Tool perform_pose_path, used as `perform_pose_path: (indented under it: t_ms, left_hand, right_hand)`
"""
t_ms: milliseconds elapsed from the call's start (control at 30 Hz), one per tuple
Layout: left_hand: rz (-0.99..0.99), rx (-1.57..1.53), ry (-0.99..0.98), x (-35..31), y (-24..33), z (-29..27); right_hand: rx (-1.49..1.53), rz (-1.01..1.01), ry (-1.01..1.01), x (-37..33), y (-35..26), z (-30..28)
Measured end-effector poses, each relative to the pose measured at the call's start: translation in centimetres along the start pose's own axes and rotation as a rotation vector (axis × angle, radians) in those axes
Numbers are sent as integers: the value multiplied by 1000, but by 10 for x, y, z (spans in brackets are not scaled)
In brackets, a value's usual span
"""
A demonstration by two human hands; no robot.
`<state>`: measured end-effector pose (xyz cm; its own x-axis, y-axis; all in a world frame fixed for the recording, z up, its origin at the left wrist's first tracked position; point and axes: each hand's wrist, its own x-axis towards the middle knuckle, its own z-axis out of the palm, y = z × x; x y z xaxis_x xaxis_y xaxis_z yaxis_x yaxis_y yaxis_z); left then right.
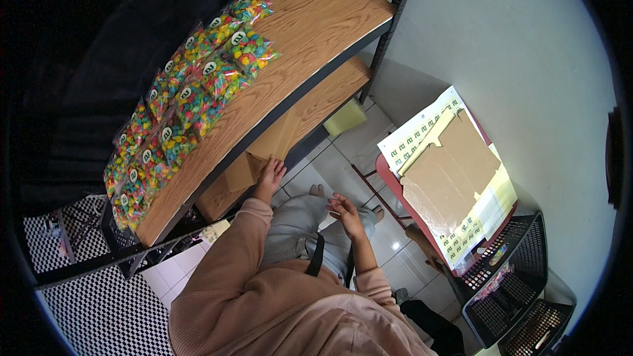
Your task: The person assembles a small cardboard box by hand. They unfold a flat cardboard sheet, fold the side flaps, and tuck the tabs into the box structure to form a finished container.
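My left hand [271, 175] reaches to the lower shelf on the left, its fingers closed on the edge of a cardboard box [245, 173]. The box stands with a flap raised; its inside is mostly hidden by the upper shelf. In front of my body, above my lap, my right hand [346, 213] is held in the air, palm up, with loosely bent fingers apart and nothing in them. On the upper wooden shelf [323, 10] lie several clear bags of colourful candies [186, 99] in rows, each with a round white label.
To my right, a red stool or chair [384, 175] bears sticker sheets [419, 133] and a torn piece of cardboard [452, 171]. Black plastic baskets [508, 296] stand beside it at the lower right. A yellowish block [345, 117] sits near the shelf's far end.
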<state>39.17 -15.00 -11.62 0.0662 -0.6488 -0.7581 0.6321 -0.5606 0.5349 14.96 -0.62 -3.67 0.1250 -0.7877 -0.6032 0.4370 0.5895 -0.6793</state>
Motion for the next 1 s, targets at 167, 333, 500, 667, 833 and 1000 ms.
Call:
perform_pose_path:
  t_ms: [167,333,500,667,833,1000]
  left_hand:
    - [-48,-10,-26,15,2,-15]
    - [728,617,604,26,3,-26]
    - [794,1906,76,-49,72,77]
    - [498,1995,-20,-37,76,104]
    - [738,2270,141,-15,57,89]
    - [768,2336,175,-18,53,101]
  right_hand:
    - [18,-39,4,-7,-6,-4]
    - [17,-50,0,-6,-4,-10]
    - [33,-27,47,3,4,-17]
    - [44,-45,48,-2,10,-21]
    - [56,-32,79,-3,19,-22]
    - [66,-54,90,1,21,-20]
